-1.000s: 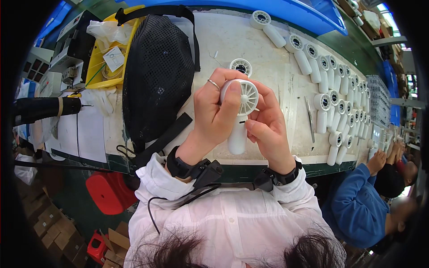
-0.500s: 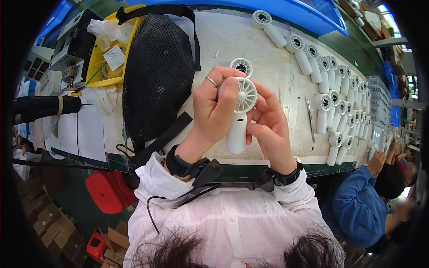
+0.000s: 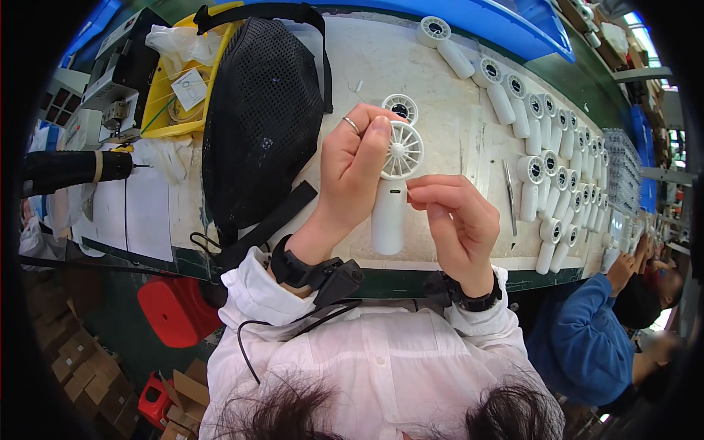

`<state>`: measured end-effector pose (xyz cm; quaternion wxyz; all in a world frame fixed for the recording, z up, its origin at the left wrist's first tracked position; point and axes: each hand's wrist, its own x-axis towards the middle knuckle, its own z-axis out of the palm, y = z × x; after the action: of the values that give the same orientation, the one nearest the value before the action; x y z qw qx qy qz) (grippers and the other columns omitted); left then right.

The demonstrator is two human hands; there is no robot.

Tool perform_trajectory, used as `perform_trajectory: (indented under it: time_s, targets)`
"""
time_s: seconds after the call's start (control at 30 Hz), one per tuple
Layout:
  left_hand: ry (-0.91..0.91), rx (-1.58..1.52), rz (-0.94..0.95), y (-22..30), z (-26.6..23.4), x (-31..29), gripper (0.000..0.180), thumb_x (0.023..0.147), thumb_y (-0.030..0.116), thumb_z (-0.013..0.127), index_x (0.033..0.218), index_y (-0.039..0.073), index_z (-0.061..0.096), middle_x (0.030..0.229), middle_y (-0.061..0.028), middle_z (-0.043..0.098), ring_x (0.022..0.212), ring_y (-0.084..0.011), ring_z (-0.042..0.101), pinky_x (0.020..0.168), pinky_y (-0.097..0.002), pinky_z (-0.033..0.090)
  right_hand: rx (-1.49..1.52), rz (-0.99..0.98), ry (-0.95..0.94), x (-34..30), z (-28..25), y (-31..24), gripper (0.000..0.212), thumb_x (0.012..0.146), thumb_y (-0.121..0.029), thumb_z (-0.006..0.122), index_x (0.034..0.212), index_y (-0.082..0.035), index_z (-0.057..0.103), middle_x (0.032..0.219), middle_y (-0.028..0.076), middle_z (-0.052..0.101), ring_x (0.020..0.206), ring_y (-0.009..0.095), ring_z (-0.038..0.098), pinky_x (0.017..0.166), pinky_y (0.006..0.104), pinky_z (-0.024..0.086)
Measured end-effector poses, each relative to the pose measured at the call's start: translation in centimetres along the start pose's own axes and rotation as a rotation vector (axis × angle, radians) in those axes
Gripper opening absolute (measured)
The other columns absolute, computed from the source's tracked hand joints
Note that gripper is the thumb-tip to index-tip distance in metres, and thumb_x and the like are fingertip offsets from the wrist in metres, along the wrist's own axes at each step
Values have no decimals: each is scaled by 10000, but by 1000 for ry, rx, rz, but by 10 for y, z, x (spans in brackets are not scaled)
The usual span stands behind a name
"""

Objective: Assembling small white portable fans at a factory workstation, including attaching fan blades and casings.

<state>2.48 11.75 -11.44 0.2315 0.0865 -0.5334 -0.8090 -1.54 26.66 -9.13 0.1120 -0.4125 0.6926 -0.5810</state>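
My left hand (image 3: 357,165) is closed around the head of a white handheld fan (image 3: 389,220), its thumb along the edge of the round spoked grille. The fan's handle hangs down toward me, with a small dark slot near its top. My right hand (image 3: 462,224) is beside the handle, its fingertips at the upper right edge just below the grille. Its fingers are half bent and the thumb stands apart, with nothing visible between them. Behind my left hand lies another white fan (image 3: 400,108), only its head showing.
Rows of white fans (image 3: 534,170) lie on the right of the table (image 3: 345,253), with tweezers (image 3: 510,196) nearer me. On the left are a black mesh bag (image 3: 264,110), a yellow bin (image 3: 174,134) and an electric screwdriver (image 3: 81,172). A co-worker in a blue sleeve (image 3: 583,337) sits at right.
My right hand has drawn back to the right and its fingers have come off the back of the fan. My left hand still grips the fan, which has barely moved.
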Motion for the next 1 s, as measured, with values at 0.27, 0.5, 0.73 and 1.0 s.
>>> perform_trajectory:
  time_s: [0.27, 0.5, 0.73, 1.0]
  targets:
    - [-18, -73, -1, 4, 0, -2, 237, 934, 177, 390, 921, -3, 544, 726, 4, 560, 630, -8, 484, 567, -167, 393, -39, 67, -15, -9, -15, 0, 80, 833, -29, 496, 799, 15, 553, 772, 123, 590, 664, 145, 544, 593, 239, 410]
    - [-29, -80, 40, 4, 0, -2, 247, 935, 187, 387, 923, -2, 546, 731, -2, 566, 632, -8, 486, 568, -166, 394, -104, -126, 46, -1, -3, -2, 197, 851, -142, 508, 922, 15, 602, 642, 67, 531, 555, 128, 479, 521, 237, 363]
    - [-18, -102, 27, 4, 0, -2, 264, 937, 201, 383, 908, 0, 552, 735, -3, 572, 632, -10, 492, 570, -167, 399, -108, -245, -224, 5, 2, 8, 224, 801, -128, 539, 959, -5, 640, 588, 51, 485, 481, 150, 443, 450, 276, 337]
    - [65, 36, -65, 8, 0, 3, 399, 908, 329, 335, 903, -1, 560, 714, -24, 567, 600, -53, 493, 550, -189, 387, 346, -82, -573, -12, -6, 21, 207, 791, -171, 558, 843, -3, 668, 560, 52, 470, 467, 149, 430, 431, 284, 310]
